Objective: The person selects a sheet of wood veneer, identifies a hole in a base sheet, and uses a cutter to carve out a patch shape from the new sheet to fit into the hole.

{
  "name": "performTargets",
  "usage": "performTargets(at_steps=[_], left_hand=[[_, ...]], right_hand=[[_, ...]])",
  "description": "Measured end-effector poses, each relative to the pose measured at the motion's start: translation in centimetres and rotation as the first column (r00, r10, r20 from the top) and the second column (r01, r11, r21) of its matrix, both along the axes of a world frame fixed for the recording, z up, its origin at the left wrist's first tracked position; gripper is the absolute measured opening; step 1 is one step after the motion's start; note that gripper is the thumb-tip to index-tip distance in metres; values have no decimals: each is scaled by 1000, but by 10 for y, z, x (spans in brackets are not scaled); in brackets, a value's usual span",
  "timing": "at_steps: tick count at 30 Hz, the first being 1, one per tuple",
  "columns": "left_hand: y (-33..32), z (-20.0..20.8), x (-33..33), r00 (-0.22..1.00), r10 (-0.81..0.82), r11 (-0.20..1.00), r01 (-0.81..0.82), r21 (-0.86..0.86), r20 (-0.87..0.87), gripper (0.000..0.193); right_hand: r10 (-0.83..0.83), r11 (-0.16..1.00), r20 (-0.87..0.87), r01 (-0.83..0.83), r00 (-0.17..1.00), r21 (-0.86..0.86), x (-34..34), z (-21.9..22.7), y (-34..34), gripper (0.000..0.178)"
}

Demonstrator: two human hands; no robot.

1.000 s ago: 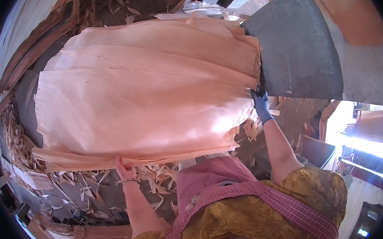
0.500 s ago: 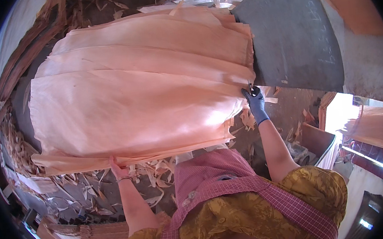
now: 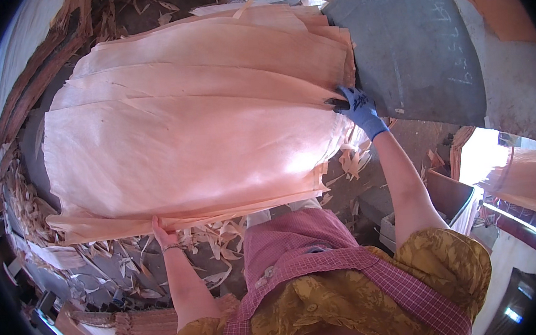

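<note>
A broad stack of thin, pinkish wood veneer sheets (image 3: 203,147) lies in front of me, its top sheets overlapping in long folds. My left hand (image 3: 165,233) is bare and pinches the stack's near edge, the thumb on top and the fingers hidden underneath. My right hand (image 3: 362,110), in a blue-grey glove, is at the stack's right edge. Its fingers close round a small black tool (image 3: 338,104) that rests against the top sheet; its exact kind is hard to make out.
Right of the stack stands a dark grey board (image 3: 413,49) with chalk-like marks. Torn veneer scraps (image 3: 220,240) litter the floor below the near edge. More layered veneer (image 3: 145,333) lies at the lower left. An open box (image 3: 449,194) stands right of my right forearm.
My right hand has moved up and slightly right along the stack's right edge, turning so the black tool points left over the sheet. My left hand has barely moved.
</note>
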State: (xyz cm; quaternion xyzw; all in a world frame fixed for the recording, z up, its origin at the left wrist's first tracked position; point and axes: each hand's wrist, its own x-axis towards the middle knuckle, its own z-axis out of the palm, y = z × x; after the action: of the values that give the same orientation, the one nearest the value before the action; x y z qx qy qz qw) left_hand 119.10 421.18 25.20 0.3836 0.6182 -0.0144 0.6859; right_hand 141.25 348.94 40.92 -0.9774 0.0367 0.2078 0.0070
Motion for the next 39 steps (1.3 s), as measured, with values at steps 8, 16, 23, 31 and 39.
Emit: performTargets(at_steps=[8, 16, 23, 31, 39], left_hand=[[5, -15, -7, 999, -43, 999, 43, -20, -8, 45], [8, -14, 0, 997, -60, 998, 59, -11, -58, 37], [7, 1, -1, 995, -103, 994, 103, 33, -14, 41], [-6, -1, 5, 998, -65, 994, 64, 83, 9, 43], [-6, 9, 5, 995, -94, 993, 96, 68, -33, 37]], right_hand=[[220, 975, 93, -221, 971, 6, -115, 14, 48, 38], [-109, 960, 281, 27, 954, 278, -43, 4, 39, 85], [101, 992, 84, -94, 991, -80, -20, -11, 44, 61], [230, 959, 255, -173, 939, -226, -55, 3, 55, 45], [252, 954, 274, -191, 928, -233, -75, 11, 64, 45]])
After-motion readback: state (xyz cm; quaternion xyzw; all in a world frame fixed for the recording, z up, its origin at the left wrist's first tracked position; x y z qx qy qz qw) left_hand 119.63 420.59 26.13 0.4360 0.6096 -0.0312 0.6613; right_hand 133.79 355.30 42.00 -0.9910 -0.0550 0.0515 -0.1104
